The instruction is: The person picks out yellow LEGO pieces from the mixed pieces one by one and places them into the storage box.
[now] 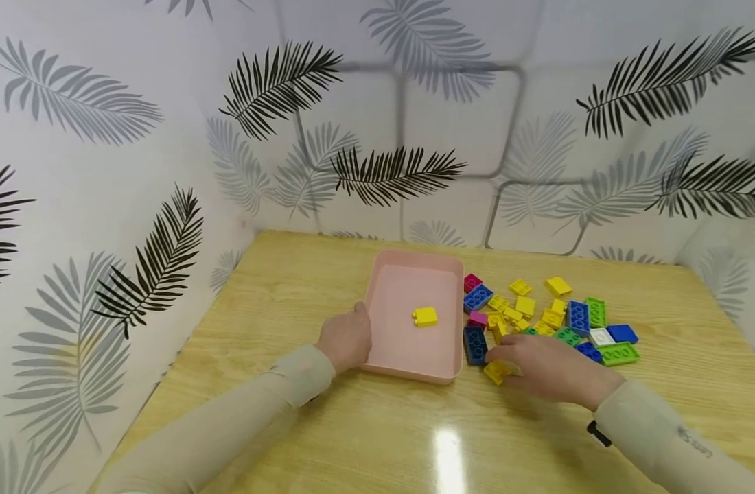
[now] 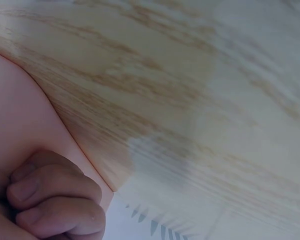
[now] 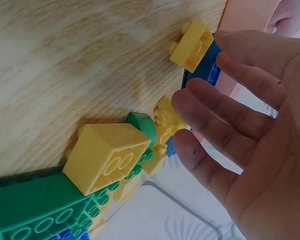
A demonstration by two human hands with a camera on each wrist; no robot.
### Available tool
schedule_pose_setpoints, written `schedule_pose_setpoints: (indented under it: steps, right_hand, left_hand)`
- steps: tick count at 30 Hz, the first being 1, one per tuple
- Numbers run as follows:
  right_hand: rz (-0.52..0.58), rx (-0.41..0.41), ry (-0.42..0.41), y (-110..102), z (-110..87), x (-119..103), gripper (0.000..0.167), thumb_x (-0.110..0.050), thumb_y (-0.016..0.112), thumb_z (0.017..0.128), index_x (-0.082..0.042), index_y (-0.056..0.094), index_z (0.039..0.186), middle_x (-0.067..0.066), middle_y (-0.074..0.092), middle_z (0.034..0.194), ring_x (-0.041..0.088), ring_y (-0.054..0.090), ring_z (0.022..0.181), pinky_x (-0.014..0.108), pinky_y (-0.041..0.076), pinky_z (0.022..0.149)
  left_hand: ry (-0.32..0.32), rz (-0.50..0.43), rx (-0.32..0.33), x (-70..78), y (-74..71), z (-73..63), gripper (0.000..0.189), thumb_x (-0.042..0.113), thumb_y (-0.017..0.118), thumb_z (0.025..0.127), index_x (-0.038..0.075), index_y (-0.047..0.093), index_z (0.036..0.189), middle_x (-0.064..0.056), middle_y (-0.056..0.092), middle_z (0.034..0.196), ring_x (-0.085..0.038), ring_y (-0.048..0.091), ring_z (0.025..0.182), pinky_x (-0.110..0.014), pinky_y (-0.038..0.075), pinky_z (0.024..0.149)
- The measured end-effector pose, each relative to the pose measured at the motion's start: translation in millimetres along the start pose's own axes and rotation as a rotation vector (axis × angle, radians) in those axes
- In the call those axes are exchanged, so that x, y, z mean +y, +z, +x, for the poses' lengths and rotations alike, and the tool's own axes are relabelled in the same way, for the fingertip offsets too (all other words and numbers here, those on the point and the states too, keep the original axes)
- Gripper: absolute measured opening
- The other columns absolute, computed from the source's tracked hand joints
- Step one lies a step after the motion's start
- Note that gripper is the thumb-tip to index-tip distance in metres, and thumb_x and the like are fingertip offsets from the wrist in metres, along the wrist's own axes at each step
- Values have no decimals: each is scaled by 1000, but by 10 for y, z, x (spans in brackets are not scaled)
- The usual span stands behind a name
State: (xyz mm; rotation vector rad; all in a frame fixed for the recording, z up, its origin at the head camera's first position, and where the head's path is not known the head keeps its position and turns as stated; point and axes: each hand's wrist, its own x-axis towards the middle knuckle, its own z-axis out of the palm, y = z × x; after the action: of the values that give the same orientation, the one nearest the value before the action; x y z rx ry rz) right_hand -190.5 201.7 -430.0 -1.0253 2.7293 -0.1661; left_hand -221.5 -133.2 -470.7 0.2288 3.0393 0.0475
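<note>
Watching the head feed from my station, I have a pink tray (image 1: 386,346) at the centre of the frame, flat on a wood-grain table (image 1: 353,439). 1 yellow 2-stud brick (image 1: 425,316) lies inside it, just right of its middle.

The left hand (image 1: 346,337) grips the tray's left side; my left wrist feed shows its fingers curled against the pink wall.

The right hand (image 1: 547,367), right of centre, is spread fairly wide, its fingers nearly straight. Their tips are at a loose yellow brick (image 1: 496,372) below a navy brick (image 1: 475,345); I cannot tell whether they touch it. On my right wrist feed, that loose brick is near the top, its hollow underside showing.

The other bricks are scattered right of the tray: mostly yellow, with a white brick (image 1: 601,337), a magenta brick (image 1: 478,319) and a lime brick (image 1: 620,354) among them. Behind, leaf-print wallpaper (image 1: 365,116) fills the upper frame.
</note>
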Motion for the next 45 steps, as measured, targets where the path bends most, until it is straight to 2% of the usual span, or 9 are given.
schedule_pose_setpoints:
  steps: [4,7,12,19,22,30,34,39,45]
  right_hand:
    - [-23,20,-28,14,4,-2,33,-24,80,86,-19,72,117,7,71,118,27,69,102,47,56,86]
    - [-18,22,-22,38,-6,5,32,-23,81,85,-20,73,116,4,72,113,22,69,94,44,57,83]
    - [-16,38,-14,72,-42,32,33,-24,81,85,-20,73,116,3,72,108,18,68,88,42,58,80]
    - [19,23,-1,63,-33,36,31,-23,81,85,-23,72,115,-3,71,104,12,64,84,38,58,78]
    - [23,13,9,55,-21,29,30,-23,82,84,-25,71,113,-6,70,102,9,62,82,37,57,77]
    - [13,-14,28,66,24,-7,29,-21,82,84,-25,70,110,-4,68,99,9,59,80,36,57,76]
    - [18,-12,25,60,21,-5,29,-20,81,85,-24,69,111,-2,68,100,10,61,82,37,58,77]
    - [47,-38,54,47,-24,9,33,-19,80,86,-24,70,117,-1,68,103,11,61,83,39,58,80]
    - [50,-30,3,12,-13,-63,29,-17,80,86,-22,72,113,-2,68,105,14,63,88,40,58,83]
  left_hand:
    - [-3,4,-20,9,-16,13,45,18,57,98,-10,47,132,-5,55,62,-14,53,50,-37,53,50]
    - [10,39,-23,14,-23,21,51,20,59,97,-10,46,137,-5,55,60,-13,52,48,-37,53,49]
    - [22,48,-30,7,-37,60,50,21,56,98,-10,48,136,-3,54,58,-11,48,46,-33,49,44]
    - [-37,-95,-74,-61,-57,97,24,23,49,101,0,56,103,-3,54,66,-14,50,52,-31,45,45]
    - [-46,-121,-92,-84,-54,94,25,25,47,102,2,56,100,-3,55,68,-15,51,53,-31,45,46]
    - [-46,-117,-96,-102,-28,67,27,25,48,102,0,58,104,-3,57,69,-15,53,55,-31,46,49]
    - [-48,-129,-103,-85,-36,97,26,24,48,102,0,58,106,-2,58,70,-15,53,55,-32,46,50]
    - [-10,-122,-102,-52,-42,133,30,25,47,102,-2,58,112,-3,58,70,-14,52,55,-31,46,49]
    - [-19,-90,-99,-99,2,49,27,24,50,101,-1,58,107,-3,56,70,-14,51,54,-30,46,48]
